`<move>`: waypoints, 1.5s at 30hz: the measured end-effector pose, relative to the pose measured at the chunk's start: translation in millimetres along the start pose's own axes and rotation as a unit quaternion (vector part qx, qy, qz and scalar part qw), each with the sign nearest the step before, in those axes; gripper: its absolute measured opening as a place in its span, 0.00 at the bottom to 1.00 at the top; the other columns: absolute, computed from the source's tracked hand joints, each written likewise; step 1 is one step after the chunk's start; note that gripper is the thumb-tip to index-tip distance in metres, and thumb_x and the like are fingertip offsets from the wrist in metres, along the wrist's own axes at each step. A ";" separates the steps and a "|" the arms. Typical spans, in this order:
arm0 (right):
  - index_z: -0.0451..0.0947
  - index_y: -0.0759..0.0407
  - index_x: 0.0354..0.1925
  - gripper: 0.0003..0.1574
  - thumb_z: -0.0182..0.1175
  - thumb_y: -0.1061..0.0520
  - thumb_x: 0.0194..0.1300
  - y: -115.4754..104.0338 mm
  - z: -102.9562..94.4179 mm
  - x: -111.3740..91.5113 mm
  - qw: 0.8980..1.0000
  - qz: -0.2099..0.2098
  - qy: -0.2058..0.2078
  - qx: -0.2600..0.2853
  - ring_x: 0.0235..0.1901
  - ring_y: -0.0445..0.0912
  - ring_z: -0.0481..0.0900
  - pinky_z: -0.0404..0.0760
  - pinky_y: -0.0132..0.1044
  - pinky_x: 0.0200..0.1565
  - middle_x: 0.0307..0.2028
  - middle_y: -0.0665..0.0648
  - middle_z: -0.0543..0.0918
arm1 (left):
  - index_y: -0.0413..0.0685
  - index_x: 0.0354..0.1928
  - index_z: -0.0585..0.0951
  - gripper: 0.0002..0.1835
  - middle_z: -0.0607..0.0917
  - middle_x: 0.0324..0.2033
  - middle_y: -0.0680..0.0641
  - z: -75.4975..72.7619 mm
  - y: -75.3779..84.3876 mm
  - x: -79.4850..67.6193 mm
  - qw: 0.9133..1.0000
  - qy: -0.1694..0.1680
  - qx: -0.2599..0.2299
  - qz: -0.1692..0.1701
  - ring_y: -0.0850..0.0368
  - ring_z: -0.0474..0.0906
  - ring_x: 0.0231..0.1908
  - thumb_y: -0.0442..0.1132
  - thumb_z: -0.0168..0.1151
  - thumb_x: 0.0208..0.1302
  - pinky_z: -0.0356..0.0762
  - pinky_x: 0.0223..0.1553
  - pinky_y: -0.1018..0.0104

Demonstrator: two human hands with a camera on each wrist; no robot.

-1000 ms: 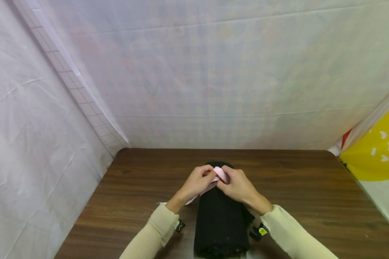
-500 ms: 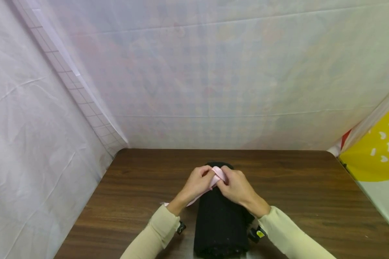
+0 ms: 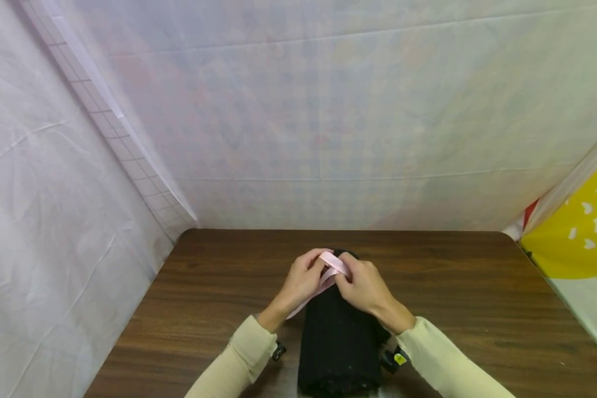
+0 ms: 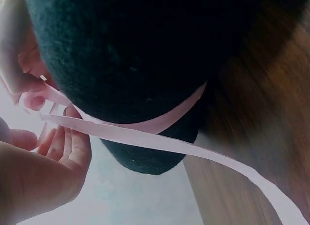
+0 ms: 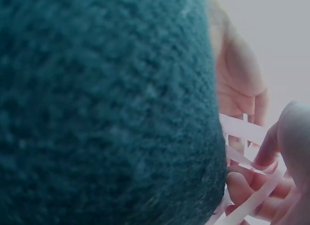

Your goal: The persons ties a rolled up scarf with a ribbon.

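A black rolled cloth [image 3: 338, 342], fuzzy in the wrist views, lies lengthwise in front of me. Pink ribbon [image 4: 174, 113] passes around it near its far end, and a long tail of ribbon trails off to the lower right in the left wrist view. Over the roll's top, my left hand [image 3: 302, 281] pinches a loop of the ribbon [image 3: 335, 263] between thumb and fingers. Facing it, my right hand [image 3: 369, 286] grips the ribbon where the strands cross. In the right wrist view, the cloth hides part of the left hand [image 5: 237, 70].
Beneath the roll is a dark brown wooden table [image 3: 219, 265]. White sheeting [image 3: 298, 138] hangs behind its far edge and along the left side. At the far right shows a yellow patterned panel [image 3: 577, 237].
My left fingers have risen slightly, drawing the ribbon loop up and left into a longer band. The ribbon end beside the left wrist has gone from view. My right hand stays nearly still.
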State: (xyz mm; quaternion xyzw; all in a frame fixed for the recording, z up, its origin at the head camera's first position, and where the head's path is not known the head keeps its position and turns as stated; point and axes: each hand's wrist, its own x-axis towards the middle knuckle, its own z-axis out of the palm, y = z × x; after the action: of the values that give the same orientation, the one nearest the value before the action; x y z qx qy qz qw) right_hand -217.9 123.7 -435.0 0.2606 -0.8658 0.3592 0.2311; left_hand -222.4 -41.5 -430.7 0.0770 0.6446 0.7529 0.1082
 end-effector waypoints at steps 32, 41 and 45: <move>0.75 0.58 0.38 0.04 0.60 0.63 0.64 -1.6 -8.2 -0.7 0.986 0.137 0.028 0.086 0.21 0.40 0.71 0.71 0.32 0.25 0.22 0.49 0.77 | 0.32 0.47 0.74 0.09 0.83 0.31 0.48 -3.6 4.3 9.3 0.986 0.090 -0.112 0.079 0.59 0.83 0.32 0.31 0.47 0.74 0.83 0.39 0.65; 0.75 0.63 0.40 0.03 0.59 0.65 0.68 1.3 -11.6 1.0 0.980 0.126 0.026 0.153 0.26 0.44 0.81 0.79 0.30 0.29 0.31 0.60 0.85 | 0.35 0.45 0.76 0.11 0.84 0.31 0.45 -9.4 5.6 8.8 0.984 0.082 -0.127 0.090 0.58 0.83 0.31 0.34 0.45 0.76 0.82 0.36 0.66; 0.75 0.66 0.42 0.04 0.58 0.65 0.70 1.4 -13.6 1.6 0.971 0.135 0.026 0.194 0.31 0.49 0.84 0.85 0.36 0.35 0.35 0.63 0.85 | 0.39 0.42 0.77 0.11 0.85 0.33 0.42 -12.6 6.2 7.6 0.983 0.085 -0.134 0.090 0.57 0.83 0.32 0.34 0.44 0.76 0.83 0.36 0.65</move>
State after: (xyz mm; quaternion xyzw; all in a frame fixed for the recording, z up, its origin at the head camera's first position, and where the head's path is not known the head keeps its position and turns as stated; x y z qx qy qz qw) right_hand -217.1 134.1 -426.1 0.1716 -0.8005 0.5549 0.1478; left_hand -233.4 -52.4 -426.8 0.0550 0.5347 0.8432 -0.0055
